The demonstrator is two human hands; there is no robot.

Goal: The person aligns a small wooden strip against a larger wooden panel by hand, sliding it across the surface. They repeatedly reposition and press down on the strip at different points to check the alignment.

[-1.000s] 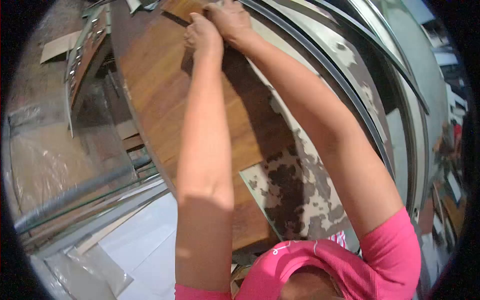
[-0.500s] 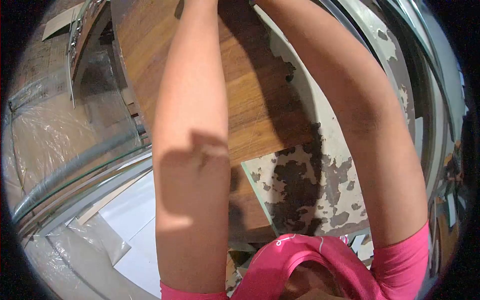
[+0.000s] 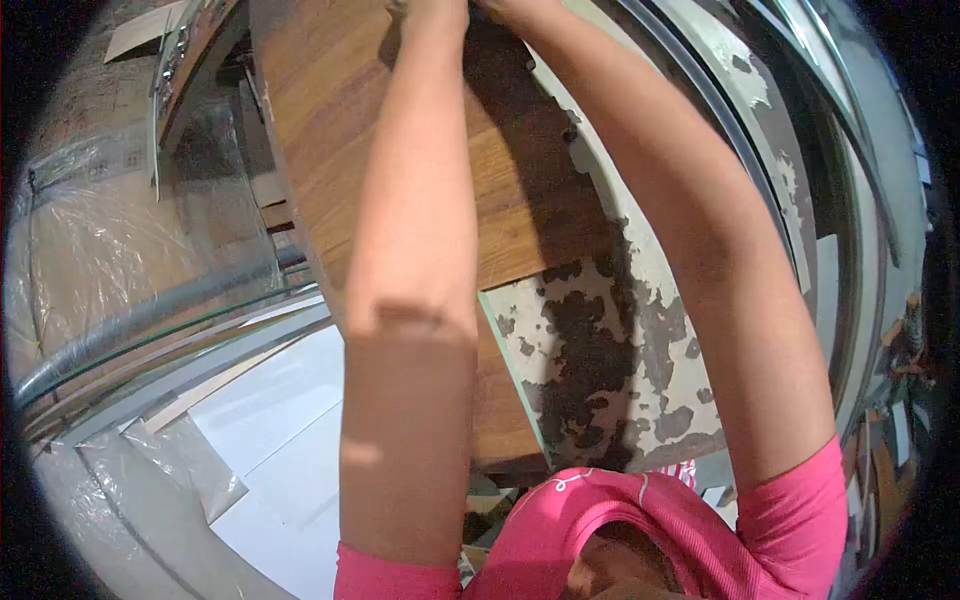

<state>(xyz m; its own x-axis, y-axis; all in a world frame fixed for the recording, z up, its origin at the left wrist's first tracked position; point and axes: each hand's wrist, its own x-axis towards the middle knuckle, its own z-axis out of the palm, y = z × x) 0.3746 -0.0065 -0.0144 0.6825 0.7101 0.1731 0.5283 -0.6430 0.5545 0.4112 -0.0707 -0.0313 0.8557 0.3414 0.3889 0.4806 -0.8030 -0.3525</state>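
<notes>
Both arms reach far forward over a wood-grain board (image 3: 320, 130) with a worn, peeling cream-and-dark surface (image 3: 590, 370) beside it. My left hand (image 3: 428, 10) shows only in part at the top edge of the view, over the board. Close by on its right is my right hand (image 3: 512, 10), also cut off by the top edge. The fingers of both hands are out of sight, so whether they hold anything is hidden. A thin pale-green edged strip (image 3: 515, 380) lies along the border between wood and peeling surface. Shadows from my arms and head cross the board.
White sheets (image 3: 280, 420) lie at the lower left, near clear plastic wrapping (image 3: 130, 230) and a grey wrapped tube (image 3: 150, 325). Long metal strips (image 3: 720, 110) curve along the right. Loose offcuts (image 3: 890, 430) crowd the far right.
The hands show slightly more at the top edge. My left arm has shifted right in the view, and my right arm slightly left. The board appears a little further right.
</notes>
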